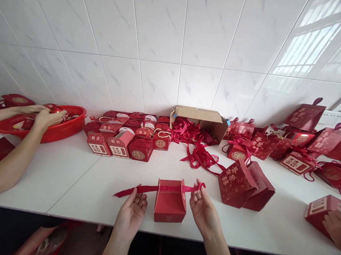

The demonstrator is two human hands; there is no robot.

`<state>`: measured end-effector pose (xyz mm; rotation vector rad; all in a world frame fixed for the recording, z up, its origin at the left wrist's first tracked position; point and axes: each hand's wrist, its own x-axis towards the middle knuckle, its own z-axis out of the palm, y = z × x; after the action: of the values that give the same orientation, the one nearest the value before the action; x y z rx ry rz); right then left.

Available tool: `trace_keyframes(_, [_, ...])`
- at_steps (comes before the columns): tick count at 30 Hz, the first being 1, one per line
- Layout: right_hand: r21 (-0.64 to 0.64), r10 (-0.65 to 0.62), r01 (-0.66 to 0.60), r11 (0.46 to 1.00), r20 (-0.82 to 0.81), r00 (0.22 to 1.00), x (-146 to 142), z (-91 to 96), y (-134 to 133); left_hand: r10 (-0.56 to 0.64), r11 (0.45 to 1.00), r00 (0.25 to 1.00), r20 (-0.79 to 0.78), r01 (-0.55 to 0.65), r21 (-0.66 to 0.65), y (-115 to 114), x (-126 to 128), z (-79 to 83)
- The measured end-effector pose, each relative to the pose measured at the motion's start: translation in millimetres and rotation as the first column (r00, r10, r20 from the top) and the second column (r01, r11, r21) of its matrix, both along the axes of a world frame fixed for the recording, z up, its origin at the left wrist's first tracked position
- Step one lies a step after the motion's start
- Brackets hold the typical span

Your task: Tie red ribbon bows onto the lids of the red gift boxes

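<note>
Left hand (132,211) and right hand (203,209) extend forward, apart, palms facing inward. Thumb and fingertips of each are pinched.

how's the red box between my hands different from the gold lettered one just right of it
The box between your hands stands upright, top open; the gold-lettered box lies tipped over. Yours has a ribbon threaded across it, held by left hand and right hand; the other shows none. Yours looks nearly plain; the other bears large gold characters. Both are red.

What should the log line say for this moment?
left hand: pinching ribbon | right hand: pinching ribbon | ribbon: stretched across top of red box | red box: on white table
</note>
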<state>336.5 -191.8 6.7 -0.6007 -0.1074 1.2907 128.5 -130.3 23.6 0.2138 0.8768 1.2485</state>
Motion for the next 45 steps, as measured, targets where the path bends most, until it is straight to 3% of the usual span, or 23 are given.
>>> trace_keyframes(6, [0.008, -0.126, 0.126, 0.992, 0.029, 0.992, 4.3, -1.1, -3.7, 0.073, 0.996, 0.994, 0.078, -0.069, -0.051, -2.8, -6.6, 6.9])
trace_keyframes(12, [0.022, -0.174, 0.172, 0.985, 0.074, 0.982, 13.0, 19.7, -3.9, 0.174, 0.983, 0.985, 0.016, -0.175, 0.048, -2.1, -15.2, 26.5])
trace_keyframes(20, [0.067, -0.34, 0.34, 0.938, 0.359, 0.869, 13.4, 49.6, 2.3, 0.229, 0.951, 0.973, -0.002, -0.223, 0.215, 8.2, -11.0, 50.1])
trace_keyframes(23, [0.143, -0.368, 0.341, 0.929, 0.448, 0.815, 10.4, 69.5, 7.4, 0.199, 0.92, 0.98, -0.019, -0.18, 0.347, 15.6, -0.2, 72.0])
trace_keyframes(26, [0.269, -0.428, 0.334, 0.904, 0.582, 0.691, 6.4, 87.6, 13.8, 0.158, 0.852, 0.98, -0.119, -0.074, 0.519, 19.7, 14.4, 93.5])
trace_keyframes(31, [0.393, -0.447, 0.219, 0.893, 0.723, 0.527, -2.0, 106.6, 20.5, 0.182, 0.734, 0.943, -0.278, 0.058, 0.676, 18.2, 33.6, 109.4])
trace_keyframes(37, [0.408, -0.458, 0.213, 0.888, 0.741, 0.491, -9.6, 122.3, 20.8, 0.106, 0.651, 0.925, -0.364, 0.212, 0.729, 16.2, 38.0, 116.1])
trace_keyframes(45, [0.422, -0.465, 0.202, 0.884, 0.741, 0.485, -8.4, 128.8, 22.3, 0.124, 0.554, 0.92, -0.372, 0.247, 0.795, 16.1, 35.9, 123.2])
